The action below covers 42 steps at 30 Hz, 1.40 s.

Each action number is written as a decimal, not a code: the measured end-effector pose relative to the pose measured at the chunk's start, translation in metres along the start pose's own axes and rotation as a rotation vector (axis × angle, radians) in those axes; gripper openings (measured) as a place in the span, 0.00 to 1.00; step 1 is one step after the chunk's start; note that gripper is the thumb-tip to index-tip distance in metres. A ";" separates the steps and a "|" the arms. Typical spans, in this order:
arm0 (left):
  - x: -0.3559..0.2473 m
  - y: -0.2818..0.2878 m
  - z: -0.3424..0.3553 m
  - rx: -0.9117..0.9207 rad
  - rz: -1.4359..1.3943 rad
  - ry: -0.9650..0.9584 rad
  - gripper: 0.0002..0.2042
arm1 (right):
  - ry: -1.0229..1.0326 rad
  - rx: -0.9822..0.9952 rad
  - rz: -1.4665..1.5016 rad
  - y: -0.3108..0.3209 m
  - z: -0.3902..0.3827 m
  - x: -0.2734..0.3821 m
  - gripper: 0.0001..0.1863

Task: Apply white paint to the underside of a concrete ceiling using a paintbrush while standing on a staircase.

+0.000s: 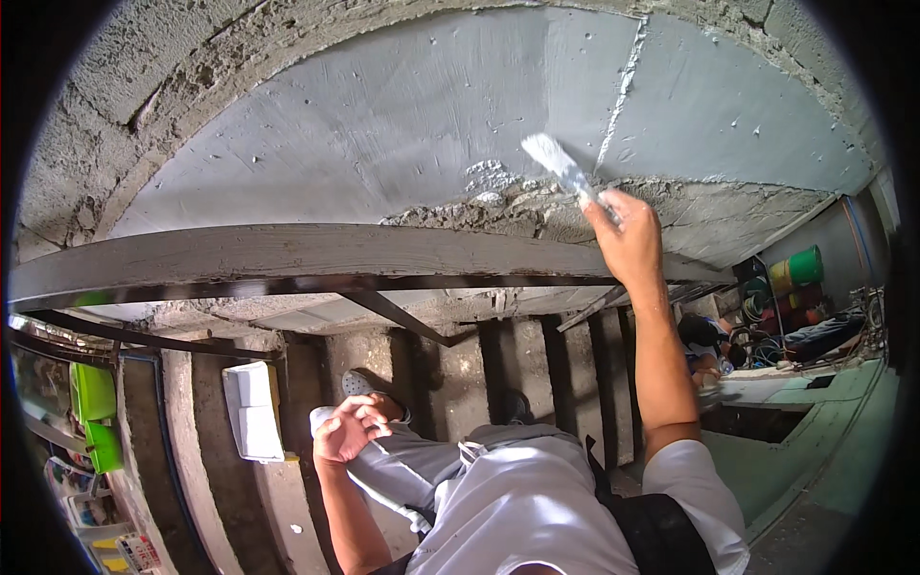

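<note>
While the right hand (628, 230) clamps the brush (554, 161) before the grey wall (431, 96), most of its smooth face looks coated, the white streak (623, 91) apparently left to blend. The left hand (350, 431) is empty, fingers loosely curled apart. Lettering marks a red-and-white item (139, 553) at lower left.

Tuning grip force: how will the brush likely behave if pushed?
The brush is probably light, being small and held in the right hand alone. Its bristles should flex, forming a narrow tuft. Whitish smears behind them might make it slippery.
</note>
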<state>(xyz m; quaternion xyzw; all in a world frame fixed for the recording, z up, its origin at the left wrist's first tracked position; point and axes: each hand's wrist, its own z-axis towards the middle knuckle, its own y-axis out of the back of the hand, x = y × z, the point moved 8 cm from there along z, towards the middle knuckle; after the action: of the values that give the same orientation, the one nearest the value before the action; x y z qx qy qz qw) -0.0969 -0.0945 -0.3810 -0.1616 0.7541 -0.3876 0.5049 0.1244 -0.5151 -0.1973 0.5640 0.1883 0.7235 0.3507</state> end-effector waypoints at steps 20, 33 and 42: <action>0.002 0.000 -0.006 0.034 -0.030 -0.015 0.30 | -0.055 0.127 -0.236 -0.030 0.005 -0.033 0.16; 0.000 0.000 -0.004 -0.002 -0.040 -0.011 0.34 | -0.099 0.235 -0.155 -0.026 0.006 -0.030 0.13; -0.003 0.002 -0.002 0.022 -0.008 -0.031 0.29 | 0.015 0.183 -0.259 -0.026 0.006 -0.022 0.14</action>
<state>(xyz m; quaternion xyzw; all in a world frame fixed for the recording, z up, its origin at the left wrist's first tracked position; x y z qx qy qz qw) -0.0970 -0.0906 -0.3799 -0.1652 0.7414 -0.3953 0.5165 0.1401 -0.5134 -0.2279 0.5593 0.3270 0.6560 0.3871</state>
